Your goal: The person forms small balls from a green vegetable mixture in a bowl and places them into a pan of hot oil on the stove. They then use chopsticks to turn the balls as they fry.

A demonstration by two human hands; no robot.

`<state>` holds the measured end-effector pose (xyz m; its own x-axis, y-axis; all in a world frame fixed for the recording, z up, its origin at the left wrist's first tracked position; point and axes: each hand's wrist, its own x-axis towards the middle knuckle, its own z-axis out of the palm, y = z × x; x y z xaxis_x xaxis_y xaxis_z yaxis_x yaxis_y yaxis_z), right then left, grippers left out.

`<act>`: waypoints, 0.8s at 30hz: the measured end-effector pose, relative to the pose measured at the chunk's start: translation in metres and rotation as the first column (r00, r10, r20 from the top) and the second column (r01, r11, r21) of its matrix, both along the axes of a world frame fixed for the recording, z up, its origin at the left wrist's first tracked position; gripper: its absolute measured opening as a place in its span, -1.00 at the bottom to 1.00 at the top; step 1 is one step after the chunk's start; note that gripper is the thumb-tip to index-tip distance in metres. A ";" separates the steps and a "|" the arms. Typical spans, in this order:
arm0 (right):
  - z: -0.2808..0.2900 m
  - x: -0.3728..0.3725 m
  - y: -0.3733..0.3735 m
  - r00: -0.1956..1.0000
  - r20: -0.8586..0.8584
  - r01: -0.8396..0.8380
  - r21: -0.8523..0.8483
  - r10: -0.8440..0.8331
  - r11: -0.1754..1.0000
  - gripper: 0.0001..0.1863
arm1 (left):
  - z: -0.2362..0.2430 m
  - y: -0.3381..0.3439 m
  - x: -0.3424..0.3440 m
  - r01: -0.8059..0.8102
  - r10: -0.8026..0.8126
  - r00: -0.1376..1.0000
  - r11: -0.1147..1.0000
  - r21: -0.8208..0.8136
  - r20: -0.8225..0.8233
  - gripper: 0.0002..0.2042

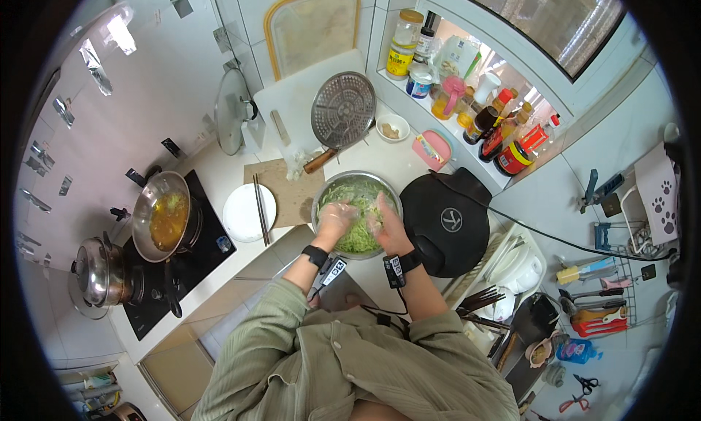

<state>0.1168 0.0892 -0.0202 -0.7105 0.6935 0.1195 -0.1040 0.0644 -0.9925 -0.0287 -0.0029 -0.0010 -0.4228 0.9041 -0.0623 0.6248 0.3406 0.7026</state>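
From my remote seat, I see shredded green vegetable point(358, 240) in the steel mixing bowl point(356, 176) at the frame's centre. The left hand point(336, 218) and right hand point(390, 225) reach inside, fingers bent; I can't tell whether either clasps any shreds. I judge them light, soft, slippery: best scooped from underneath, the bowl steadied by its rim.
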 end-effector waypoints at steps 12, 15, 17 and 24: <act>0.054 -0.002 -0.014 0.977 -0.192 -0.085 -0.741 -0.089 0.666 -0.31 | 0.030 -0.006 0.024 -0.243 0.024 -0.126 0.969 -0.054 0.992 -0.50; 0.058 -0.004 -0.019 0.990 -0.136 -0.109 -0.687 0.019 0.719 -0.24 | 0.027 -0.006 0.026 -0.250 0.051 -0.144 0.964 -0.086 0.988 -0.47; 0.061 -0.003 -0.018 0.995 -0.096 -0.051 -0.643 -0.015 0.764 -0.21 | 0.026 -0.007 0.024 -0.280 0.043 -0.204 0.955 -0.100 0.978 -0.49; 0.049 0.007 -0.011 0.986 -0.066 0.046 -0.772 -0.151 0.635 -0.22 | 0.008 -0.007 0.016 -0.342 -0.005 -0.278 0.935 -0.094 0.961 -0.57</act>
<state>0.1236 0.0783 0.0289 -0.6503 0.6379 -0.4125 -0.2570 -0.6957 -0.6708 -0.0125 -0.0103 0.0069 -0.1362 0.8692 -0.4753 -0.9208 0.0659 0.3844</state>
